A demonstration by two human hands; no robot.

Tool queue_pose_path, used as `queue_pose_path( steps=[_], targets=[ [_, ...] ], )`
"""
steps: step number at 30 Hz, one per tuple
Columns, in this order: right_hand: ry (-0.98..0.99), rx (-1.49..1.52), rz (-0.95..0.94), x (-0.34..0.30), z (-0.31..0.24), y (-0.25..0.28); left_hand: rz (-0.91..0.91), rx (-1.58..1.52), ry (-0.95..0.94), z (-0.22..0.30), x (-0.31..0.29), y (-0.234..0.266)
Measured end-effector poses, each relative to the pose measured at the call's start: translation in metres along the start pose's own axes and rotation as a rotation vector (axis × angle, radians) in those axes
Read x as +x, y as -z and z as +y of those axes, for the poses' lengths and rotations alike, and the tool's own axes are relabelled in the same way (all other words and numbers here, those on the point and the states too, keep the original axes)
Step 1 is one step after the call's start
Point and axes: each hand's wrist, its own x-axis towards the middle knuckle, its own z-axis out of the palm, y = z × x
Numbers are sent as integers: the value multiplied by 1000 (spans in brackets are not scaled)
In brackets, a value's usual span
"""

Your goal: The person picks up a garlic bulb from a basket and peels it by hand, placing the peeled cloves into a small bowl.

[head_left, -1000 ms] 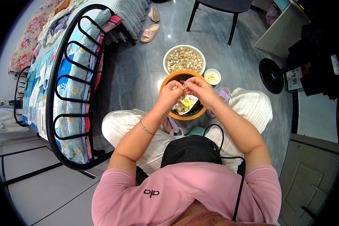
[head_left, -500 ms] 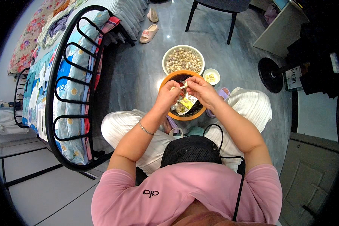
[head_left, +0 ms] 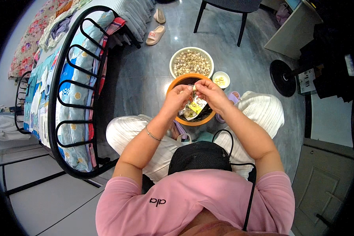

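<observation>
Over an orange-rimmed bin (head_left: 210,117), both of my hands meet with fingers pinched together. My right hand (head_left: 209,93) grips a small pale clove-like piece (head_left: 195,88) between thumb and fingertips. Closed too, my left hand (head_left: 177,98) has its thumb and forefinger against or very near that piece; whether it holds part of it is hidden. Beneath them the bin contains a yellow-and-white wrapper (head_left: 195,107) and other scraps. Beyond the bin stands a white basin (head_left: 172,63) full of small round, brownish-white pieces. Right of it, a little white bowl (head_left: 227,80) holds some pale yellow pieces.
A black metal bed frame (head_left: 56,118) rises on the left. Two slippers (head_left: 156,35) lie on the tiled floor ahead, near a dark chair (head_left: 232,4). On the right is a round black stand base (head_left: 283,78). A black cable (head_left: 252,188) runs down my front.
My left fingers have shifted slightly right, closer to my right fingertips. The pale strip stretched between the hands before no longer shows; a small pale piece shows at the right fingertips.
</observation>
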Motion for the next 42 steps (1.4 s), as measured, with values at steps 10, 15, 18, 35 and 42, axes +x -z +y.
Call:
queue_pose_path(
  steps=[10,15,18,35,42],
  targets=[
    [9,-46,-28,-2,2,-2,25,66,-39,-3,0,0],
    [-31,-23,-48,-3,3,-3,44,142,-67,-2,-2,-1],
    [-44,15,-73,-5,3,-1,48,157,-95,0,-4,-5],
    [-115,74,-134,-8,-1,-4,30,151,-169,0,-6,-7],
    [10,-222,-135,-8,-4,-10,91,125,-170,-4,-2,-4]
  ],
)
